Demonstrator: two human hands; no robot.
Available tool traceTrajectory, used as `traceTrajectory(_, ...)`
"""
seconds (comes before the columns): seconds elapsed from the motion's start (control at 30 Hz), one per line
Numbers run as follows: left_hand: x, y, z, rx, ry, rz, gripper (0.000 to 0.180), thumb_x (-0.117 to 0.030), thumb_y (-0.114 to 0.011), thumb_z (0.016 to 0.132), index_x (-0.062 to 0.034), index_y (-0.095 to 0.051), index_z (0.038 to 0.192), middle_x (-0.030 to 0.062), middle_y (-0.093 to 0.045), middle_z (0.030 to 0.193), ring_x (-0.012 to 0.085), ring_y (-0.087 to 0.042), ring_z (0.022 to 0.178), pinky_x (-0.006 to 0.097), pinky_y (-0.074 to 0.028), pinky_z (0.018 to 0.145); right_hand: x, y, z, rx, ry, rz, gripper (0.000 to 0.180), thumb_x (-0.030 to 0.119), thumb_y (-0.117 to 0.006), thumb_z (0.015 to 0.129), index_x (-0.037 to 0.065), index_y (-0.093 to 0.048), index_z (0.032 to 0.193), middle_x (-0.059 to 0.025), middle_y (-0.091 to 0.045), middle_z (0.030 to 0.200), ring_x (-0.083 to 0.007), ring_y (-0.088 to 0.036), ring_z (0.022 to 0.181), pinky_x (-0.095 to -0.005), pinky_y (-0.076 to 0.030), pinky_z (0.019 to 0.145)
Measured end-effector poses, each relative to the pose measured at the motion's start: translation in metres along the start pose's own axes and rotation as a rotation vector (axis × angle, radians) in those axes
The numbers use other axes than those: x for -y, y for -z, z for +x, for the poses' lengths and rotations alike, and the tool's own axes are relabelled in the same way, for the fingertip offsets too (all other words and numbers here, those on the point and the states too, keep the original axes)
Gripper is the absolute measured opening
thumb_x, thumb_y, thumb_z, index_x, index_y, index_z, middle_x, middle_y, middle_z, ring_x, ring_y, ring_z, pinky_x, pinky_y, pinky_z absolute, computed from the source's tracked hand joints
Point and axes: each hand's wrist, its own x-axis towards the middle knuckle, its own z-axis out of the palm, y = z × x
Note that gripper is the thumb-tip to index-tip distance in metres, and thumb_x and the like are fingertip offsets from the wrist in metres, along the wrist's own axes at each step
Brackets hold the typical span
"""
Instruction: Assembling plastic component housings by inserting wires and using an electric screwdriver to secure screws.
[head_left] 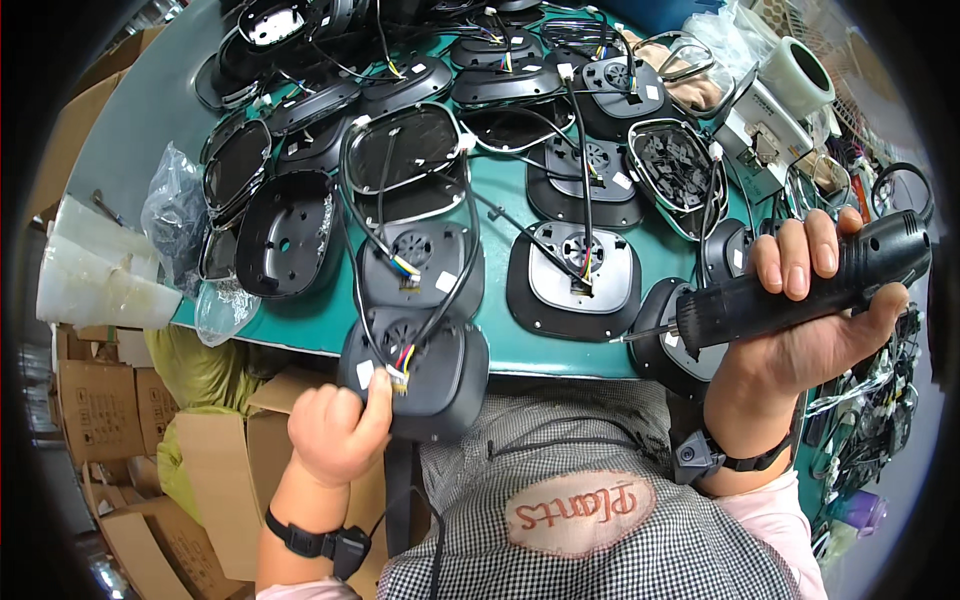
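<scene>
My left hand [338,428] is at a black plastic housing [440,385] by the table's front edge. One straight digit touches the white wire connector [398,378] on it, where several coloured wires meet. The other fingers are curled, hiding whatever may be in them. My right hand [800,300] is wrapped round a black electric screwdriver [745,312], held sideways. Its thin bit points left, over another black housing [672,350]. Between the hands lies a housing with a grey oval plate [588,262] and a cable standing up from it. Another wired housing [425,265] sits just behind the one I touch.
Many similar housings and cables crowd the back of the green table [500,352]. An open black shell [288,235] and a clear plastic bag [172,205] lie left. A grey-white box [762,140] and a tape roll [797,75] stand back right. Cardboard boxes [215,470] are lower left.
</scene>
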Motion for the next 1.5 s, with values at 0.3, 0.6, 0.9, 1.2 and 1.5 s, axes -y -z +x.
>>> traceTrajectory(0.3,0.022,-0.047,0.04,-0.09,-0.031,0.082,0.034,-0.007,-0.065,0.065,-0.0102,-0.063,0.099,0.0005,-0.034,0.063,0.0151,-0.04,0.05,0.028,-0.031,0.043,-0.002,-0.009,-0.004,-0.006,-0.03,-0.029,0.057,0.043,-0.064,0.082,-0.002,-0.046,0.112,-0.0038,-0.045,0.079,-0.0138,-0.046,0.065,-0.027,-0.039,0.06)
traceTrajectory(0.6,0.009,0.0,0.014,-0.041,-0.12,0.008,0.033,-0.008,-0.063,0.062,-0.0085,-0.064,0.094,-0.0016,-0.029,0.058,0.0122,-0.035,0.045,0.026,-0.024,0.041,-0.005,-0.005,-0.002,0.021,-0.037,-0.035,0.056,0.043,-0.064,0.081,-0.002,-0.046,0.111,-0.0041,-0.045,0.08,-0.0139,-0.046,0.067,-0.0272,-0.04,0.061)
traceTrajectory(0.9,-0.008,-0.039,0.032,0.111,0.09,0.065,0.044,-0.015,-0.067,0.062,-0.005,-0.061,0.105,0.0029,-0.043,0.067,0.0171,-0.047,0.055,0.028,-0.039,0.048,-0.02,-0.013,-0.003,0.059,-0.117,-0.024,0.057,0.045,-0.063,0.081,0.002,-0.042,0.112,-0.0029,-0.045,0.081,-0.0128,-0.046,0.067,-0.0269,-0.039,0.062)
traceTrajectory(1.2,-0.012,-0.046,0.034,0.167,0.16,-0.239,0.066,-0.04,-0.073,0.062,-0.0049,-0.056,0.115,0.005,-0.049,0.073,0.0193,-0.053,0.06,0.031,-0.045,0.05,-0.053,-0.029,-0.012,0.045,-0.189,-0.059,0.066,0.058,-0.059,0.079,0.004,-0.046,0.115,-0.002,-0.048,0.079,-0.0135,-0.048,0.064,-0.0284,-0.04,0.059)
traceTrajectory(1.5,-0.012,-0.058,0.027,-0.004,0.256,-0.349,0.063,-0.033,-0.078,0.053,-0.0064,-0.062,0.107,0.0038,-0.047,0.07,0.0181,-0.05,0.057,0.029,-0.043,0.048,-0.113,-0.037,-0.037,0.39,-0.172,-0.068,0.075,0.067,-0.056,0.076,0.009,-0.043,0.123,-0.0053,-0.053,0.079,-0.0183,-0.054,0.062,-0.0325,-0.046,0.057)
